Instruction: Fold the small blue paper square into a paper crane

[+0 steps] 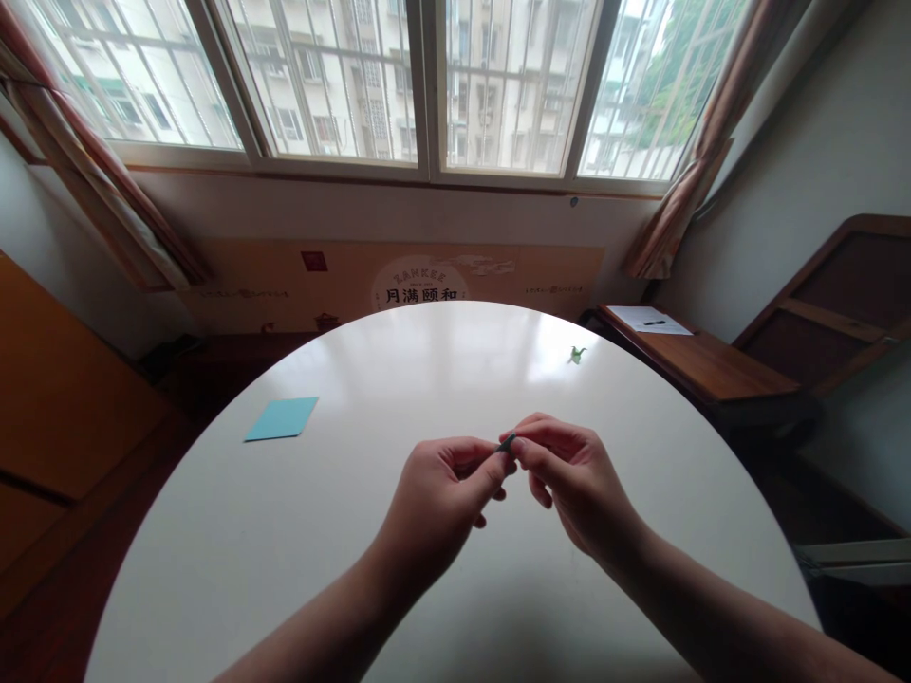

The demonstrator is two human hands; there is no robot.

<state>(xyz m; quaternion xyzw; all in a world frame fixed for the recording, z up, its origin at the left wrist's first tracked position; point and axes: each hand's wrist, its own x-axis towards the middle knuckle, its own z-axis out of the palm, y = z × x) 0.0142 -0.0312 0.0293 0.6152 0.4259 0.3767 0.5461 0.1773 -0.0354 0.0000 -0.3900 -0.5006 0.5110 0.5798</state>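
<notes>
A small folded piece of paper [506, 443], dark bluish-green, is pinched between my two hands above the white round table [342, 569]. My left hand [448, 479] grips its left end with thumb and forefinger, the other fingers curled below. On the other end, the thumb and fingertips of my right hand [569, 465] press together. Most of the paper is hidden by the fingers, so its shape cannot be made out. To the left lies a flat stack or sheet of light blue square paper [282, 418]. A green folded paper crane [576, 355] stands near the table's far right edge.
At the right, a wooden bench or low table [740, 368] carries a white sheet [651, 321] with a dark pen on it. Behind the table are a printed cardboard panel [498, 275] and a barred window. An orange-brown cabinet [64, 379] stands left.
</notes>
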